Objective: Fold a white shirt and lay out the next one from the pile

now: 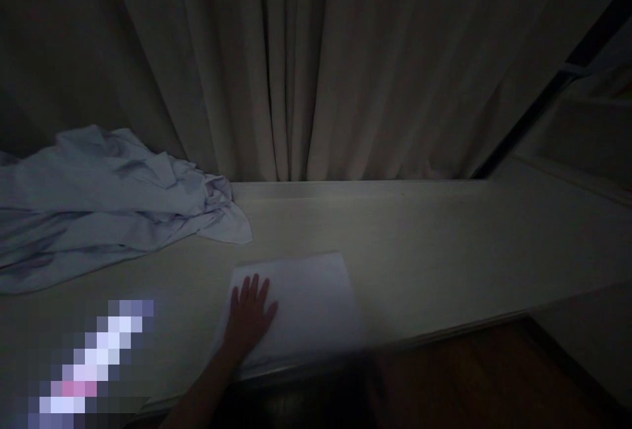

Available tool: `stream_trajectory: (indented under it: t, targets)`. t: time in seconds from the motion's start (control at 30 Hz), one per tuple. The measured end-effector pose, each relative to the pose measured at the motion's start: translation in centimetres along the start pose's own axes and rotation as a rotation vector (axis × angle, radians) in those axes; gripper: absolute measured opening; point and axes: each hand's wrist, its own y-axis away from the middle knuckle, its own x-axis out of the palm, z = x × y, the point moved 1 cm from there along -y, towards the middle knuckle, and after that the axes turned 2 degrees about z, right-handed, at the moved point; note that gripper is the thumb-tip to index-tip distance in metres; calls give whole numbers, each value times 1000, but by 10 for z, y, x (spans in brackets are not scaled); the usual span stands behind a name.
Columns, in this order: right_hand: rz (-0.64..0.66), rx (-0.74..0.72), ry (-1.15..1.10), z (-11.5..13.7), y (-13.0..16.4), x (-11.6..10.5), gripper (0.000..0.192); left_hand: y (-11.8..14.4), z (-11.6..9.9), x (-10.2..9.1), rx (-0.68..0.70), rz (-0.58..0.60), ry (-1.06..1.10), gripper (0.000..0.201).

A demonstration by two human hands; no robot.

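Note:
My left hand (249, 317) lies flat on the left part of a white rectangular sheet (311, 304), its fingers spread and pointing away from me. The sheet rests near the front edge of a pale desk-like surface (419, 258). Whether it is paper or folded cloth I cannot tell in the dim light. No right hand can be made out; the area below the front edge is very dark.
A crumpled pale cloth (133, 192) is heaped at the back left of the surface. Beige curtains (385, 67) hang behind it. A blurred-out bright patch (93, 363) covers the lower left. Shelving (587, 126) stands at right, and brown floor (474, 376) shows below.

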Motion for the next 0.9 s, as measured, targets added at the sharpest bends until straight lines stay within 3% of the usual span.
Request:
stream_trajectory:
  t: [0.1, 0.2, 0.33, 0.5, 0.67, 0.9]
  targets:
    - [-44, -11, -8, -5, -30, 6, 36, 1, 0, -1, -6, -30, 13, 61]
    - [-79, -64, -35, 7, -79, 16, 36, 1, -1, -2, 7, -47, 22, 59]
    - [-47, -243, -90, 54, -149, 28, 40, 0, 1, -2, 15, -67, 29, 63]
    - [172, -327, 65, 106, -211, 47, 55, 0, 3, -3, 37, -53, 30, 65]
    - [328, -324, 131, 109, -234, 75, 66, 0, 2, -5, 24, -16, 7, 66]
    - [288, -304, 135, 102, -234, 87, 67, -1, 1, -5, 9, -2, 29, 71]
